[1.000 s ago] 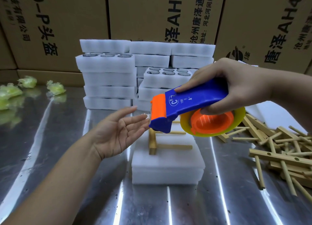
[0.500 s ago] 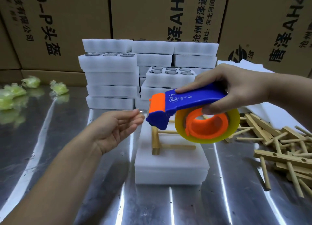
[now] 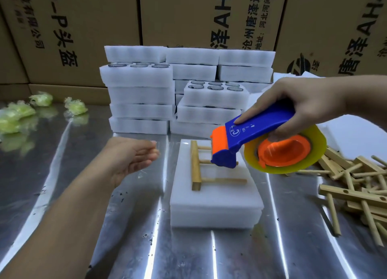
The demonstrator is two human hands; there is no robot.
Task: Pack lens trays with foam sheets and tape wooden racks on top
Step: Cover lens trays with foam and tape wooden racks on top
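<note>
White foam trays (image 3: 213, 98) hold round lenses (image 3: 215, 87); right hand (image 3: 303, 98) grips tape dispenser (image 3: 257, 132), left hand (image 3: 134, 157) relaxed.

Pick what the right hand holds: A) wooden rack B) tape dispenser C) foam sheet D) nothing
B: the right hand grips the blue-and-orange tape dispenser by its handle, over the rack that lies on the foam stack.
</note>
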